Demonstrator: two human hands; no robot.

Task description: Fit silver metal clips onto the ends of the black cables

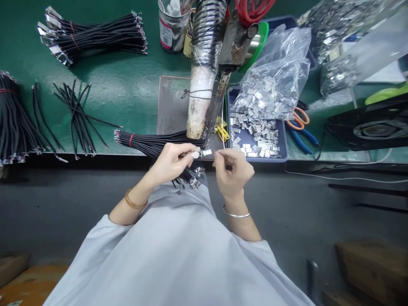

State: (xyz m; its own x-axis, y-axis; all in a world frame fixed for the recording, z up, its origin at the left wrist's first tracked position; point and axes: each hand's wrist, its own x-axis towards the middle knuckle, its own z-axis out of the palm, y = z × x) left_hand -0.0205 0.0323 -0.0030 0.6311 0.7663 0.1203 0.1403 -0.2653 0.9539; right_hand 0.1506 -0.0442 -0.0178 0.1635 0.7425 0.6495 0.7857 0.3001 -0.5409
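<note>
My left hand is closed in a pinch at the bench edge. A small silvery USB connector sticks out just past its fingertips, and something whitish shows at the thumb tip. Close by on the right, my right hand has its thumb and index finger pressed together; what they hold, if anything, is too small to make out. Beneath the left hand runs a bundle of black cables tied with a red band. Cable ends with metal USB plugs hang over the edge toward my lap.
A blue tray of loose connectors and a plastic bag stands right. A wrapped duct and metal arm come down before me. Pliers, a fan, more cable bundles and a tin surround them.
</note>
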